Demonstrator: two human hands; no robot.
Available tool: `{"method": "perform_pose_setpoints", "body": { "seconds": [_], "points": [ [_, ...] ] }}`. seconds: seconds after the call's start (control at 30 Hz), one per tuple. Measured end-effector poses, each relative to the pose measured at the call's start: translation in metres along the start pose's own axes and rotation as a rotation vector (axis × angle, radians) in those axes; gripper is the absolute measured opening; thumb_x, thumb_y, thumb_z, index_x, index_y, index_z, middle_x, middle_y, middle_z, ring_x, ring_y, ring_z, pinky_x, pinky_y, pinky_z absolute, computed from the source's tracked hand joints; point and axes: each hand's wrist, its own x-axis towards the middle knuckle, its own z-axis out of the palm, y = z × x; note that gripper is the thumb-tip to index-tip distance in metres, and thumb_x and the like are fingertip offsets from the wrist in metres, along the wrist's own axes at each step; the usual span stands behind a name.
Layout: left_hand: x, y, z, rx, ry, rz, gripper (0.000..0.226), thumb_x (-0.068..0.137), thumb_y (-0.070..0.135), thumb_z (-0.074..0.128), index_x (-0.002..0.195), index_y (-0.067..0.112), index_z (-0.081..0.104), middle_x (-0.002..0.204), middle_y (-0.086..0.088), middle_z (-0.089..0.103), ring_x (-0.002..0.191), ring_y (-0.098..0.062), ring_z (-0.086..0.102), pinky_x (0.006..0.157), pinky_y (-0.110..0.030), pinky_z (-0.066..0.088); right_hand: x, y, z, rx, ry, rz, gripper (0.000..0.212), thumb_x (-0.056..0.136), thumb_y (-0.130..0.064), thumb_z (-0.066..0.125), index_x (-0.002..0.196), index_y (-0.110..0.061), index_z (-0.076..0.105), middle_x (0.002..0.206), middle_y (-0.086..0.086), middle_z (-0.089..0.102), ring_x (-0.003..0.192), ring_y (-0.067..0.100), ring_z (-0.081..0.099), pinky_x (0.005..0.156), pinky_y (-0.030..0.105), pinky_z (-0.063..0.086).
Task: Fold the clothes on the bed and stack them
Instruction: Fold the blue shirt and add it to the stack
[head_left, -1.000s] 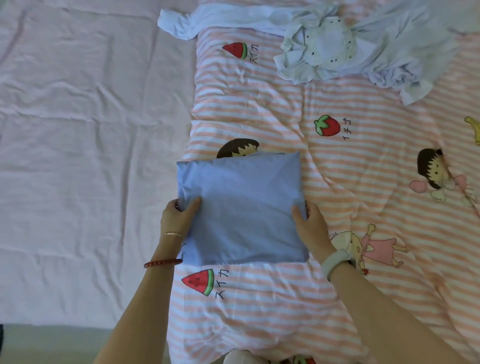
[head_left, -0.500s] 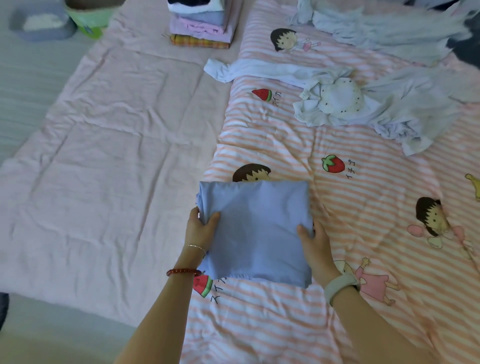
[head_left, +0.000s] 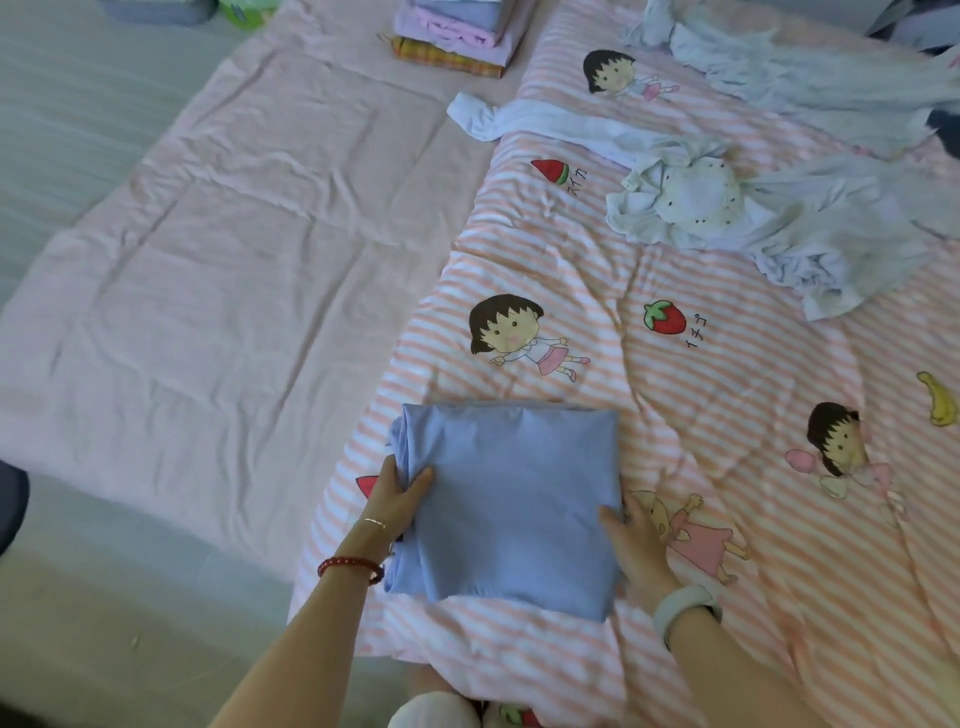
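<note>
Gripping the folded blue garment (head_left: 511, 499) at both side edges, you hold it low over the striped cartoon quilt (head_left: 675, 395). Left hand (head_left: 397, 491): thumb on top, fingers curled under the left edge. Right hand (head_left: 636, 540): thumb on the cloth, fingers wrapped under the right edge. Stack of folded clothes (head_left: 457, 36): far end of the pink sheet (head_left: 234, 249), well apart. Unfolded pale garments (head_left: 727, 213): heaped beyond, on the quilt.
</note>
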Motion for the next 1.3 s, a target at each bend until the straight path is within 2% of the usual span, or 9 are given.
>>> {"method": "perform_pose_setpoints", "body": {
  "seconds": [0.17, 0.37, 0.53, 0.67, 0.9, 1.03, 1.1, 1.17, 1.3],
  "points": [
    [0.025, -0.010, -0.003, -0.013, -0.028, -0.179, 0.069, 0.077, 0.043, 0.070, 0.126, 0.002, 0.044, 0.120, -0.012, 0.057, 0.105, -0.028, 0.057, 0.092, -0.039, 0.047, 0.021, 0.006, -0.001, -0.074, -0.008, 0.000, 0.031, 0.095, -0.016, 0.048, 0.126, -0.012, 0.052, 0.113, 0.003, 0.060, 0.084, 0.010, 0.058, 0.053, 0.010, 0.043],
    [0.010, -0.015, 0.009, -0.105, 0.034, 0.021, 0.036, 0.092, 0.023, 0.056, 0.125, 0.017, 0.047, 0.108, 0.002, 0.059, 0.099, -0.018, 0.055, 0.083, -0.028, 0.042, 0.023, 0.008, -0.006, -0.081, -0.047, -0.064, 0.026, 0.094, -0.017, 0.052, 0.120, -0.019, 0.053, 0.110, -0.003, 0.061, 0.092, 0.006, 0.058, 0.067, 0.018, 0.044],
    [-0.017, -0.009, 0.008, -0.017, 0.183, 0.244, 0.028, 0.092, 0.014, 0.054, 0.119, 0.018, 0.047, 0.101, 0.011, 0.055, 0.094, -0.007, 0.052, 0.078, -0.018, 0.038, 0.002, -0.011, -0.002, -0.118, 0.003, -0.198, 0.027, 0.095, -0.013, 0.049, 0.121, -0.020, 0.049, 0.106, -0.009, 0.056, 0.097, 0.011, 0.054, 0.080, 0.024, 0.040],
    [-0.038, -0.010, -0.017, -0.026, 0.301, 0.220, 0.027, 0.091, 0.019, 0.057, 0.116, 0.010, 0.053, 0.101, 0.002, 0.059, 0.093, -0.015, 0.053, 0.077, -0.023, 0.038, -0.022, -0.026, 0.016, -0.185, -0.003, -0.331, 0.024, 0.095, -0.017, 0.050, 0.119, -0.022, 0.047, 0.102, -0.019, 0.055, 0.091, -0.002, 0.053, 0.072, 0.005, 0.040],
    [-0.072, -0.029, -0.113, -0.156, 0.446, 0.204, 0.021, 0.073, 0.038, 0.053, 0.083, 0.020, 0.053, 0.078, 0.008, 0.057, 0.073, -0.004, 0.052, 0.062, -0.016, 0.039, -0.061, -0.045, 0.101, -0.271, -0.122, -0.431, 0.006, 0.094, -0.010, 0.051, 0.100, -0.010, 0.052, 0.086, -0.011, 0.057, 0.076, 0.001, 0.055, 0.063, 0.005, 0.039],
    [-0.088, -0.047, -0.185, -0.240, 0.528, 0.164, 0.009, 0.090, 0.015, 0.058, 0.097, 0.019, 0.053, 0.084, 0.013, 0.057, 0.077, -0.002, 0.053, 0.060, -0.005, 0.040, -0.089, -0.055, 0.174, -0.315, -0.205, -0.461, 0.017, 0.091, -0.017, 0.050, 0.107, -0.010, 0.053, 0.095, -0.010, 0.059, 0.082, -0.012, 0.055, 0.069, 0.003, 0.039],
    [-0.095, -0.057, -0.227, -0.278, 0.577, 0.135, 0.015, 0.091, 0.012, 0.056, 0.103, 0.020, 0.053, 0.084, 0.015, 0.056, 0.077, 0.001, 0.052, 0.061, -0.007, 0.040, -0.107, -0.062, 0.218, -0.349, -0.238, -0.471, 0.017, 0.093, -0.012, 0.051, 0.109, -0.007, 0.054, 0.098, -0.003, 0.060, 0.085, -0.002, 0.056, 0.070, 0.008, 0.039],
    [-0.100, -0.066, -0.274, -0.308, 0.624, 0.101, 0.008, 0.091, 0.012, 0.056, 0.098, 0.013, 0.056, 0.079, 0.011, 0.057, 0.073, -0.004, 0.053, 0.057, -0.006, 0.040, -0.124, -0.069, 0.266, -0.391, -0.273, -0.494, 0.012, 0.093, -0.005, 0.049, 0.103, -0.011, 0.054, 0.096, -0.003, 0.059, 0.086, 0.008, 0.055, 0.073, 0.012, 0.039],
    [-0.108, -0.081, -0.372, -0.356, 0.712, 0.047, 0.004, 0.090, 0.011, 0.056, 0.087, 0.010, 0.056, 0.073, 0.005, 0.056, 0.067, -0.008, 0.050, 0.057, -0.014, 0.040, -0.153, -0.082, 0.366, -0.436, -0.392, -0.477, 0.007, 0.093, -0.006, 0.048, 0.096, -0.010, 0.054, 0.083, -0.004, 0.058, 0.074, 0.006, 0.053, 0.063, 0.006, 0.040]
  ]
}}
